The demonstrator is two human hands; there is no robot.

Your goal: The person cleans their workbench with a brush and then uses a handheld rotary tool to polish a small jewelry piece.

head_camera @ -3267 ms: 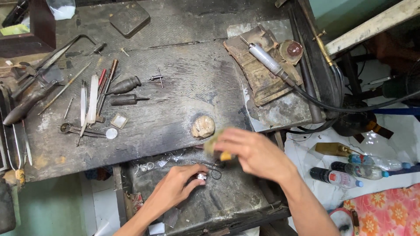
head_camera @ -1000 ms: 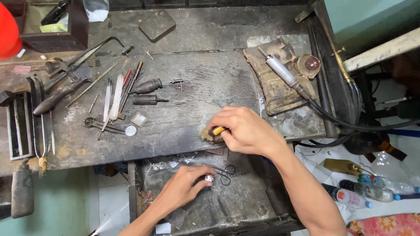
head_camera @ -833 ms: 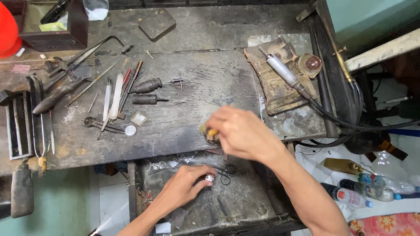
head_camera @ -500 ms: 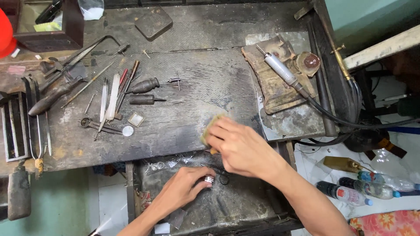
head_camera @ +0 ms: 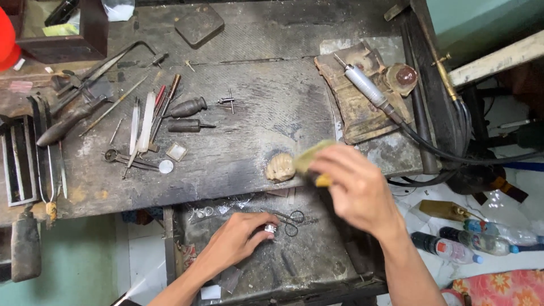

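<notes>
Two hands going here: left hand (head_camera: 235, 241) pinches a small silver ring (head_camera: 271, 229) down on the lower tray (head_camera: 317, 260), while right hand (head_camera: 354, 190), just up-right, grips a yellow-handled brush (head_camera: 313, 160) angled toward the bench (head_camera: 255, 113).

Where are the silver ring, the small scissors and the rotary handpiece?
silver ring (head_camera: 271, 229), head view, on its shiny band at the left hand's fingertips.
small scissors (head_camera: 290, 217), head view, on the finger loops.
rotary handpiece (head_camera: 365, 86), head view, on its grey barrel.

dark scarred surface (head_camera: 266, 107): hand tools (head_camera: 141, 122) at left, rotary handpiece (head_camera: 367, 88) on a worn pad (head_camera: 351, 113) upper right.
</notes>
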